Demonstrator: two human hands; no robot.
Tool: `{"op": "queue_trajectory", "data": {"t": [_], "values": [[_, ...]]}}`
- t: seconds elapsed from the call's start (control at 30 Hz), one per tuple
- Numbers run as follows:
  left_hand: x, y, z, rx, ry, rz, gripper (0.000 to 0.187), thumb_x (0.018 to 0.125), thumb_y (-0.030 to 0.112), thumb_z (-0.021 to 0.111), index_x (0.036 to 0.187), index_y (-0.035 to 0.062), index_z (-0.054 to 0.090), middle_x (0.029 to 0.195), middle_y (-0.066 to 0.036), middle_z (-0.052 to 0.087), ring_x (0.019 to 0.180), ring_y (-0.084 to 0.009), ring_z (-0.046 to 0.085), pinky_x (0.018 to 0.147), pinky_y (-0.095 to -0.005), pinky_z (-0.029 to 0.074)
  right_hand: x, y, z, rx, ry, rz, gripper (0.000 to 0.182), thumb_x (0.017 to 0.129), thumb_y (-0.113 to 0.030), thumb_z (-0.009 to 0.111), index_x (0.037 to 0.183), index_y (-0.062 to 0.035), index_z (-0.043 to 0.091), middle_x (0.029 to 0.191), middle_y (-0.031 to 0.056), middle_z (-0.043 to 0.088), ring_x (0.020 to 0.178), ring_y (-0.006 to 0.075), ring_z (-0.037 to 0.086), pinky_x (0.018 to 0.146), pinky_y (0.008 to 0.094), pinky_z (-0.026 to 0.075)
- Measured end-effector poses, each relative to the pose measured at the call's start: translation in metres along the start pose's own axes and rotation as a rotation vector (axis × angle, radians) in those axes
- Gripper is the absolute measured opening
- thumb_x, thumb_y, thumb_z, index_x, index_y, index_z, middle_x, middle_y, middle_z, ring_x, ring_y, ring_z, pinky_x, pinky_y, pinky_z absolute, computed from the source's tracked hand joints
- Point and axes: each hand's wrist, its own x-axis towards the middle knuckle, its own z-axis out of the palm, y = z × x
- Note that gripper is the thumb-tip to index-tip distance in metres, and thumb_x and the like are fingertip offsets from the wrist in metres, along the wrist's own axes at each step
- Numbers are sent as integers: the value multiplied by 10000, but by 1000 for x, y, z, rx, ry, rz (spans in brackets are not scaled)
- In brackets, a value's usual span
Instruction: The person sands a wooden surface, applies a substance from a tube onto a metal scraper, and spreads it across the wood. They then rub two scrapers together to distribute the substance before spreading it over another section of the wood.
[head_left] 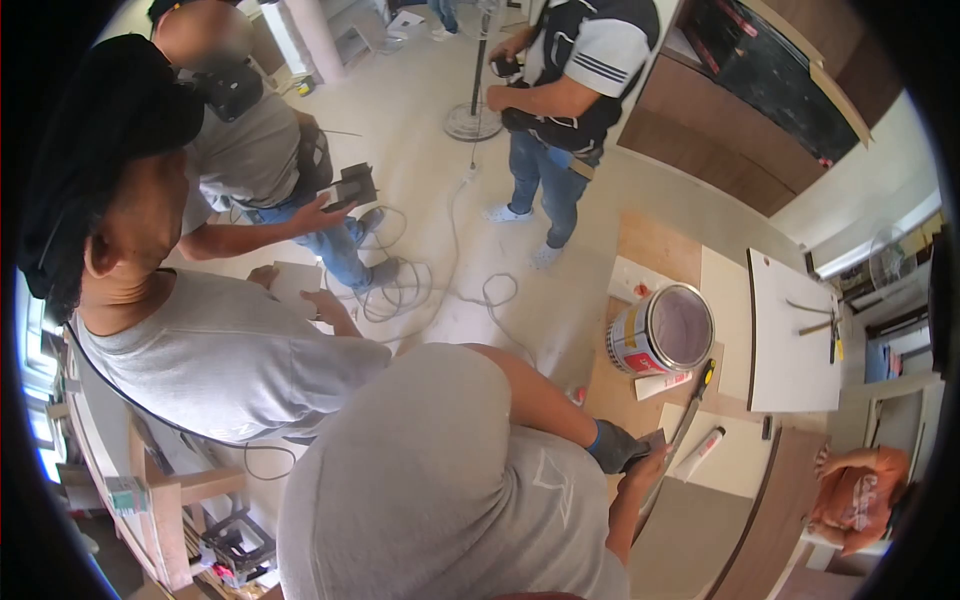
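Note:
My left hand [617, 448], in a dark grey glove, is closed around a small brown flat piece [655, 438]. Bare, my right hand [643, 476] meets it there, its fingers closed at the lower edge of the same piece. Just beyond the fingers lies a long narrow metal blade [686, 424] with a black and yellow handle [708, 375], partly overlapped by my right hand. A white tube [700, 453] rests on the pale board to the right of the blade. Further up the work surface stands an open paint can [661, 330] with a greyish-pink top.
A person in grey [230, 340] close at the left holds a pale flat piece [298, 285]. Two more people stand beyond; one [270, 170] holds a dark box-like piece. Looped cable [400, 290] lies on the floor. A white panel [790, 335] carries hand tools. Someone in orange [865, 500] is at right.

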Motion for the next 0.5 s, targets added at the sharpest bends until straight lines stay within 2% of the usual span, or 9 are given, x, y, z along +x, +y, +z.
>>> {"op": "queue_trajectory", "data": {"t": [0.03, 0.07, 0.17, 0.2, 0.27, 0.3, 0.37, 0.4, 0.5], "values": [[-4, 0, -1, 14, 11, -7, 492, 849, 162, 606, 1316, 86, 471, 1063, -216, 696, 999, -399, 665, 868, -475, 490, -10, -10, 2, 91, 19, 105, 690, 1077, -542, 316, 1038, 66, 640, 940, 127, 649, 893, 278, 618, 847, 382, 498], [-6, -1, -3, 29, 16, -14, 514, 847, 163, 611, 1336, 88, 472, 1072, -214, 698, 1014, -398, 665, 877, -476, 491, -20, -22, 3, 65, -7, 95, 693, 1068, -555, 341, 1104, 65, 649, 1020, 146, 660, 950, 277, 618, 883, 395, 489], [-8, -6, -5, -56, 138, -139, 599, 854, 197, 619, 1418, 97, 445, 1121, -216, 693, 1062, -399, 658, 918, -478, 491, -5, 5, -3, 146, 207, 95, 720, 1076, -544, 331, 1175, 105, 625, 1114, 192, 657, 1004, 289, 607, 915, 402, 477], [-7, -10, -6, -108, 203, -197, 631, 859, 214, 621, 1449, 100, 431, 1142, -218, 690, 1079, -401, 655, 934, -479, 490, -10, 1, -2, 69, 154, 15, 733, 1076, -547, 327, 1201, 118, 610, 1148, 209, 649, 1031, 295, 601, 933, 405, 471], [-7, -15, -7, -142, 301, -125, 615, 841, 295, 651, 1379, 68, 457, 1135, -236, 687, 1061, -391, 670, 908, -474, 507, -30, -9, -1, -84, 58, -144, 762, 1078, -551, 318, 1253, 143, 581, 1216, 243, 633, 1083, 308, 589, 970, 411, 458], [-6, -19, -6, -160, 346, -89, 617, 832, 335, 667, 1344, 52, 471, 1132, -245, 686, 1052, -386, 678, 895, -471, 515, -33, -8, 3, -95, -7, -145, 777, 1073, -564, 319, 1303, 145, 536, 1272, 253, 601, 1134, 319, 583, 1004, 409, 450], [27, -57, 16, -147, 362, -19, 634, 852, 349, 655, 1368, 47, 443, 1176, -234, 675, 1084, -373, 671, 922, -458, 508, -34, -9, 7, -126, -136, -149, 824, 1062, -591, 320, 1403, 149, 446, 1383, 273, 538, 1234, 341, 571, 1073, 407, 434], [35, -62, 20, -163, 362, 11, 645, 865, 351, 647, 1389, 47, 424, 1195, -229, 670, 1097, -367, 667, 932, -453, 504, -32, -15, 5, -146, -162, -193, 849, 1051, -613, 327, 1389, 155, 456, 1377, 272, 543, 1233, 353, 569, 1102, 401, 406], [36, -61, 23, -190, 345, 95, 689, 903, 340, 618, 1467, 51, 348, 1239, -218, 654, 1130, -354, 653, 957, -446, 492, -33, -24, 20, -28, 156, -99, 850, 1044, -623, 339, 1364, 149, 490, 1343, 261, 569, 1202, 342, 583, 1061, 401, 447]]}}
